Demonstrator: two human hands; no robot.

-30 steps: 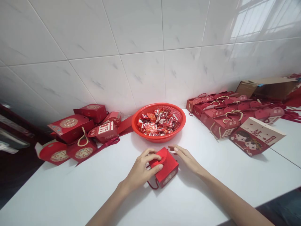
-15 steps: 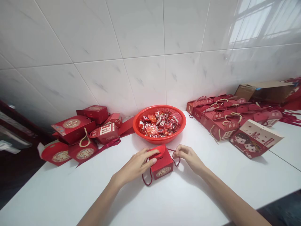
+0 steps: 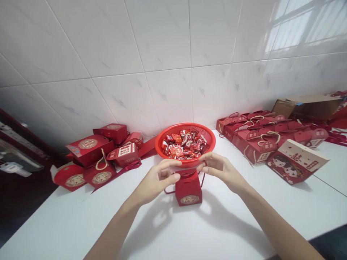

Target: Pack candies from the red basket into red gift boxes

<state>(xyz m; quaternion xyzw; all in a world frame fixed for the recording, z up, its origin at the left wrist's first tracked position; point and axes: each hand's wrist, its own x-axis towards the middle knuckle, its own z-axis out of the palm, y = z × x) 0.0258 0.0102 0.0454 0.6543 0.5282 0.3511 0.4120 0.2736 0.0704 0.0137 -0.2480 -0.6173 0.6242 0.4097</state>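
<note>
A small red gift box (image 3: 189, 189) with a gold round emblem stands on the white table in front of me. Dark red cord handles hang at its two sides. My left hand (image 3: 158, 179) is at the box's upper left corner, thumb and index finger apart, the thumb tip by the top flap. Above the box's right side, my right hand (image 3: 221, 169) pinches the right cord (image 3: 203, 179) between thumb and fingers. Just behind the box is a red plastic basket (image 3: 162, 139) of wrapped candies (image 3: 187, 143).
Several red boxes (image 3: 89, 146) are piled at the left. Rows of red boxes with rope handles (image 3: 251, 141) stand at the right, with a box with a cream flap (image 3: 290, 168) in front. A cardboard carton (image 3: 284, 108) is behind them, by the tiled wall.
My left hand has lifted off the box's top flap, which now stands up more. My right hand has risen and moved closer above the box, raising the right cord.
</note>
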